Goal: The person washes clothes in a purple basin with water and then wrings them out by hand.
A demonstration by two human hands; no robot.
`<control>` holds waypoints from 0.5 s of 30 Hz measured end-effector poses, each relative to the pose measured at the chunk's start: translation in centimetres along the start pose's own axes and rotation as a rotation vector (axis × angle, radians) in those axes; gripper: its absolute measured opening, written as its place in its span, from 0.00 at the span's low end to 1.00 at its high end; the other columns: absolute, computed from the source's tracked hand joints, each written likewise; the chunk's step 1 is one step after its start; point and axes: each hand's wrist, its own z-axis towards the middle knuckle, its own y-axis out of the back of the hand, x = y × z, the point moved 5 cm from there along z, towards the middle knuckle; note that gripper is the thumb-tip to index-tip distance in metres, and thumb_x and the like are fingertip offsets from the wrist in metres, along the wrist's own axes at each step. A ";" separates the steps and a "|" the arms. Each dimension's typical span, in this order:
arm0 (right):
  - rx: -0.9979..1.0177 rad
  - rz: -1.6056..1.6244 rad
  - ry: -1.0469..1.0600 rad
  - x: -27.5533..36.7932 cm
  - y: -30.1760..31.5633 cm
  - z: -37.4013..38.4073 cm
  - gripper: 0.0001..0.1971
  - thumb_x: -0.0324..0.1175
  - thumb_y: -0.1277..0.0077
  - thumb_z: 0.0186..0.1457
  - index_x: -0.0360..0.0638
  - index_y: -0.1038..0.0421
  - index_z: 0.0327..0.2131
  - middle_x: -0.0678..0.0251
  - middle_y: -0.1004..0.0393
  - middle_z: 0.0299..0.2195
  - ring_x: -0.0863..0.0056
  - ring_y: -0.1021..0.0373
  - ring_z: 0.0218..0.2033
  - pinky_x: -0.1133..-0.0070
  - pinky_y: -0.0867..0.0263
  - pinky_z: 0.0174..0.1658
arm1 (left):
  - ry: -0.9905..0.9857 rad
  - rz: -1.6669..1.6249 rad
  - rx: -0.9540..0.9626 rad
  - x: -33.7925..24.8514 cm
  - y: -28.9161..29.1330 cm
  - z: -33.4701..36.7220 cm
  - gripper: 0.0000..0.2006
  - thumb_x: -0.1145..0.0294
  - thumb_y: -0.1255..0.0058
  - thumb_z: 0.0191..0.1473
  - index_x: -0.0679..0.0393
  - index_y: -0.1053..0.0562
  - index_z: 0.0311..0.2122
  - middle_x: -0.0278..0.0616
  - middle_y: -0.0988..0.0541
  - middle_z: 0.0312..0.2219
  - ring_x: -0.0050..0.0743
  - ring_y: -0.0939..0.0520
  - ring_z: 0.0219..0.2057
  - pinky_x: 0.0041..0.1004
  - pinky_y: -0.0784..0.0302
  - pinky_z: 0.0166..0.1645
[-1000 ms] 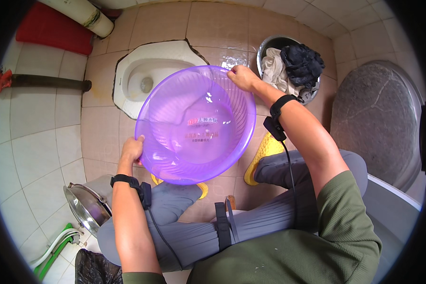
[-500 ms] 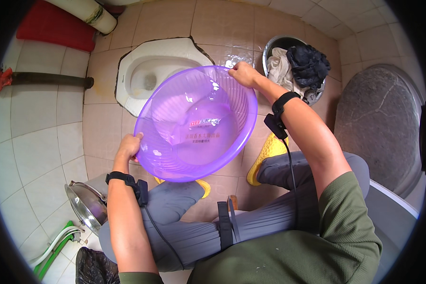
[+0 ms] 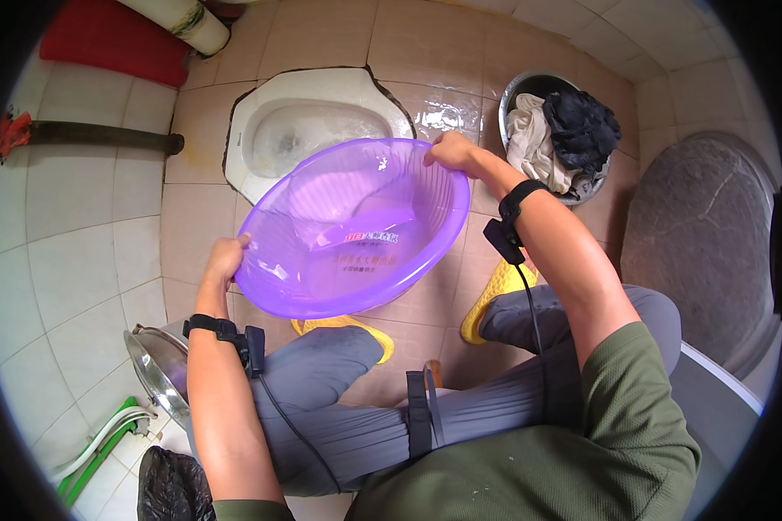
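A translucent purple plastic basin [image 3: 274, 269] hangs tilted in front of me, its hollow facing up and printing on its bottom. My left hand [image 3: 226, 259] grips the rim at the left, and my right hand [image 3: 453, 152] pinches it at the upper right. The basin's far side overlaps the near end of a white squat toilet [image 3: 254, 97] set in the floor. Water in the toilet bowl looks stirred up and foamy. No standing water can be made out inside the basin. My fingers beneath the rim are partly hidden.
A metal basin [image 3: 505, 104] with pale cloth [image 3: 530, 137] and dark cloth [image 3: 585, 130] stands far right. Right of me is a grey oval stone-like surface [image 3: 704, 252]. A steel pot [image 3: 159, 369], green-and-white hoses [image 3: 100, 451] and a black bag [image 3: 174, 486] are left. Yellow slippers [image 3: 502, 291] cover my feet.
The basin has shifted slightly left and tipped farther toward the toilet, both hands still on its rim. The toilet water was calmer before and is churned now. The whole view has shifted slightly.
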 end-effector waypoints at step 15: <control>0.198 0.478 -0.303 -1.9 -5.4 -2.1 0.11 0.26 0.48 0.50 0.28 0.25 0.36 0.55 0.25 0.30 0.68 0.28 0.27 0.71 0.31 0.28 | 0.035 -0.952 0.133 -3.7 3.4 0.3 0.11 0.70 0.56 0.51 0.66 0.29 0.37 0.47 0.22 0.31 0.39 0.20 0.31 0.35 0.21 0.40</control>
